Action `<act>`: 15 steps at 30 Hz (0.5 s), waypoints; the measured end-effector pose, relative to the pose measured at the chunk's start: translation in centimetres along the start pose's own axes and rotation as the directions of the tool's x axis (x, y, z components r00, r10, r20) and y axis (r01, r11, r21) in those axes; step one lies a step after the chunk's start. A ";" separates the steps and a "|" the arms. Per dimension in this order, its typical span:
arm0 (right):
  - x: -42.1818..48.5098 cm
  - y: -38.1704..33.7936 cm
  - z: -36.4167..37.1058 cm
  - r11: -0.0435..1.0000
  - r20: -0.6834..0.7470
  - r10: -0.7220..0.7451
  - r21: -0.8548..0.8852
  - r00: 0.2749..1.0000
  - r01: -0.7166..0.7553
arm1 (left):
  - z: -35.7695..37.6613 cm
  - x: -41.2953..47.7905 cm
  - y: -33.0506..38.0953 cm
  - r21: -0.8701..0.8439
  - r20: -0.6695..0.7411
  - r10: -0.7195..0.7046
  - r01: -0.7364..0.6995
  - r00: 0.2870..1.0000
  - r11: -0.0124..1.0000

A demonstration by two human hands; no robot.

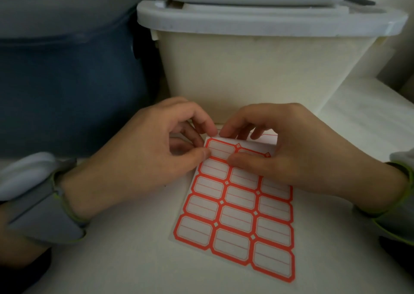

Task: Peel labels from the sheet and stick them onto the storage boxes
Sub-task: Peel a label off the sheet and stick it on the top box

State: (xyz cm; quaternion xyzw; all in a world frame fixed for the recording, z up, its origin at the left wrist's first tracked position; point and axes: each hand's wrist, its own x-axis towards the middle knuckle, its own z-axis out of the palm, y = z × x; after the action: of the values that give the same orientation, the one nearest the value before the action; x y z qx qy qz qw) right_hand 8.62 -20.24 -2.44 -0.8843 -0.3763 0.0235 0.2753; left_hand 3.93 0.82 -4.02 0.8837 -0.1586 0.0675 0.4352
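Head view, the only one. Sheet of labels (pixel 237 206) lies flat on the pale worktop (pixel 125 260), red-bordered labels in rows, near rows all in place. Both hands work its far left corner. Left hand (pixel 143 159): thumb and forefinger closed narrow on the corner, seemingly pinching the sheet edge or the first label (pixel 220 148); cannot tell which. Right hand (pixel 291 154): thumb pressed flat on the top row just right of that label, other fingers curled over the far edge, pinning the sheet rather than gripping it. Straight beyond the fingers, close, stands a cream storage box (pixel 257 65) with a grey lid; to the left of them, a dark blue box (pixel 67 74). No label visible on either box front. Judgement: task barely started, first label at lifting stage, sticking and the remaining boxes all still to do.
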 end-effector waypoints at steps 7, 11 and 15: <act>0.1 0.1 0.1 1.000 0.011 0.002 0.016 1.000 -0.003 | -0.2 0.0 -0.1 0.032 0.006 0.061 -0.061 0.998 0.998; 0.1 0.0 0.1 1.000 0.026 0.007 0.028 1.000 -0.007 | -0.2 0.0 -0.1 0.043 0.009 0.066 -0.066 0.998 0.997; 0.1 0.1 0.1 1.000 0.040 0.007 0.022 0.999 -0.008 | -0.2 0.0 -0.1 0.070 0.021 0.057 -0.058 0.998 0.996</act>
State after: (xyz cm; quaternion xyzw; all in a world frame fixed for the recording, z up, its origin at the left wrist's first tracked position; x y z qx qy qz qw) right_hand 8.74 -20.15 -2.52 -0.8821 -0.3779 0.0461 0.2773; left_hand 3.97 1.02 -4.00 0.8941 -0.1857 0.0770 0.4003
